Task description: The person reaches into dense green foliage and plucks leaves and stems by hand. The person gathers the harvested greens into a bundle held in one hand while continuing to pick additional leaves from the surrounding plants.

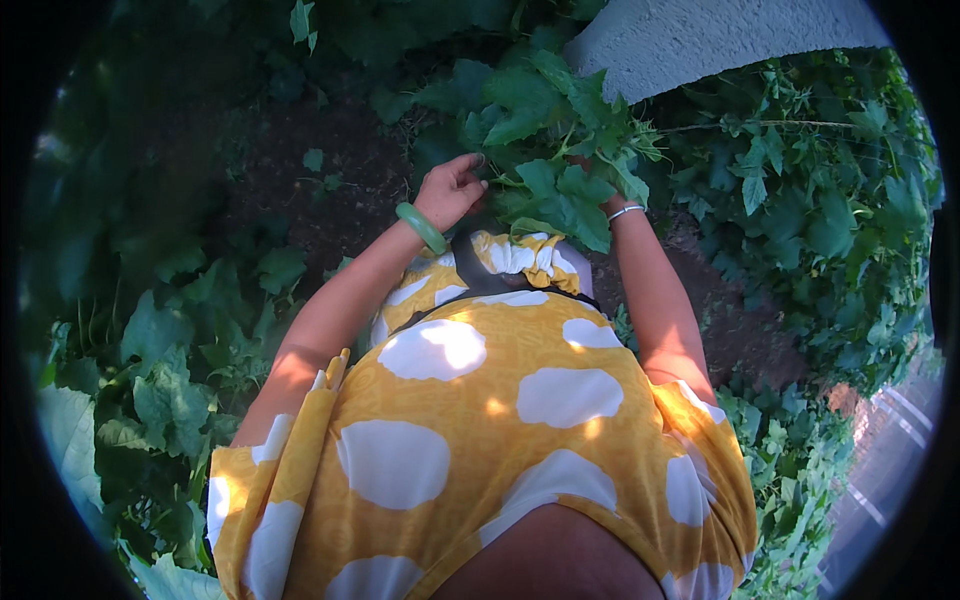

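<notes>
Broad green leaves [574,199] and curling shoots of a climbing vine hang before my chest. My left hand [450,191], with a green bangle at the wrist, is at the left edge of these leaves, thumb and fingers curled close together; whether a thin stem lies between them is not plain. My right hand [611,196], below a thin silver bracelet, reaches in behind the leaves, which hide most of it. What its fingers touch cannot be seen. A dark strap [471,262] and gathered yellow-and-white cloth [517,255] lie just below the leaves.
A rough grey concrete-like surface [720,37] juts in at the upper right. Dense vines cover both sides, with a thin line [765,124] crossing at right. Dark soil [322,157] shows at left, and paving with pale lines [885,465] at lower right.
</notes>
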Demonstrator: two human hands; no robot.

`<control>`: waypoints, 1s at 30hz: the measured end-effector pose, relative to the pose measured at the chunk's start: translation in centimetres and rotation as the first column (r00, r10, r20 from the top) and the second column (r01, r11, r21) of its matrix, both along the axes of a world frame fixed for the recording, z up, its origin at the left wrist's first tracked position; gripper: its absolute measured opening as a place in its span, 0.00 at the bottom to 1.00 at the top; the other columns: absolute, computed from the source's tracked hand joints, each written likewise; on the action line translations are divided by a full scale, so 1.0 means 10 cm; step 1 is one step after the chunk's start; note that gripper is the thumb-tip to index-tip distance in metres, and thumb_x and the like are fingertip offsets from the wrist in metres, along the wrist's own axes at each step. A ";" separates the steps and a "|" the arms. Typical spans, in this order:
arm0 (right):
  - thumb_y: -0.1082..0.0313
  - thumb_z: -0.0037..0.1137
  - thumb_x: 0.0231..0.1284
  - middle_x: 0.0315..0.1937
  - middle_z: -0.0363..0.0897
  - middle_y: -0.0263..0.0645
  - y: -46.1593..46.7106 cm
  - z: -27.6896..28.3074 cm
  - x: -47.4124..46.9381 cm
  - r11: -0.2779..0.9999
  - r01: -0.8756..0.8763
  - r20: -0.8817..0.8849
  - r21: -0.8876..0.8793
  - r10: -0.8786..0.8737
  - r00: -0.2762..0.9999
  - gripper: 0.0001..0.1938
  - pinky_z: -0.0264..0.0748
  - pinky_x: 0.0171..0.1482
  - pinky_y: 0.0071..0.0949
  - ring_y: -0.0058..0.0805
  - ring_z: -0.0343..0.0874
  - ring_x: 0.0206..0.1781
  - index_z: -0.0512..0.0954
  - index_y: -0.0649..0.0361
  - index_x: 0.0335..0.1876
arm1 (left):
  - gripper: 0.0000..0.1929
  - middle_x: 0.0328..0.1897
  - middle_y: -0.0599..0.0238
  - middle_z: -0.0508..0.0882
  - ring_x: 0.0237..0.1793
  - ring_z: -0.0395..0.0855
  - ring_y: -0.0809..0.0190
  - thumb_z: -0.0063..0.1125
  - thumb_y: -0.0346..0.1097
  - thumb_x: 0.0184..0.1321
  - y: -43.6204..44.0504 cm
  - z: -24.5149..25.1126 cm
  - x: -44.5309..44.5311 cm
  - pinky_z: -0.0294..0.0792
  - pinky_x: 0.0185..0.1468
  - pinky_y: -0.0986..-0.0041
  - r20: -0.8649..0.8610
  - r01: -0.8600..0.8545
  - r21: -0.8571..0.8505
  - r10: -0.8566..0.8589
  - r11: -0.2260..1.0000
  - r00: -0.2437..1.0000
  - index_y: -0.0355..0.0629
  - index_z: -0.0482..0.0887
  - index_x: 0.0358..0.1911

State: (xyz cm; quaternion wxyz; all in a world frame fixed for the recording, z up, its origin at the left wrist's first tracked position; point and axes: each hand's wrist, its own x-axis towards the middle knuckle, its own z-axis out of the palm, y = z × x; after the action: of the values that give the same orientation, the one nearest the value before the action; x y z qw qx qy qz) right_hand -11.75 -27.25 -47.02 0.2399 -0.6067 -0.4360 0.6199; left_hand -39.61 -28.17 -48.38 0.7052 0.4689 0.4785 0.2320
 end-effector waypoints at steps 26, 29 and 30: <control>0.54 0.52 0.65 0.52 0.79 0.43 -0.82 -0.24 -0.33 0.833 0.433 -0.458 -0.345 -0.552 0.697 0.19 0.77 0.55 0.41 0.35 0.79 0.53 0.75 0.60 0.52 | 0.07 0.19 0.63 0.79 0.13 0.72 0.66 0.53 0.34 0.54 0.26 0.16 0.48 0.64 0.16 0.74 -0.103 -0.082 -0.445 0.040 0.892 0.994 0.38 0.81 0.30; 0.54 0.52 0.65 0.52 0.79 0.43 -0.76 -0.45 -0.38 0.832 0.378 -0.531 -0.407 -0.552 0.643 0.19 0.77 0.55 0.41 0.35 0.79 0.53 0.75 0.61 0.53 | 0.07 0.19 0.62 0.79 0.13 0.71 0.65 0.51 0.33 0.55 0.24 0.10 0.45 0.63 0.16 0.74 -0.055 -0.059 -0.444 0.038 0.894 0.998 0.39 0.80 0.32; 0.54 0.51 0.65 0.52 0.79 0.43 -0.74 -0.51 -0.39 0.832 0.359 -0.553 -0.423 -0.551 0.625 0.19 0.77 0.55 0.41 0.35 0.79 0.53 0.75 0.61 0.53 | 0.07 0.19 0.62 0.79 0.14 0.72 0.65 0.51 0.33 0.56 0.23 0.08 0.44 0.63 0.16 0.73 -0.037 -0.058 -0.441 0.046 0.896 0.998 0.40 0.80 0.33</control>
State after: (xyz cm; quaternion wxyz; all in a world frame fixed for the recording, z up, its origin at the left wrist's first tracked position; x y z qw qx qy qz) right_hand -15.62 -34.60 -52.07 0.4410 -0.4679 -0.0645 0.7632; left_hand -35.24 -25.91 -47.58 0.7805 0.2868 0.5401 0.1301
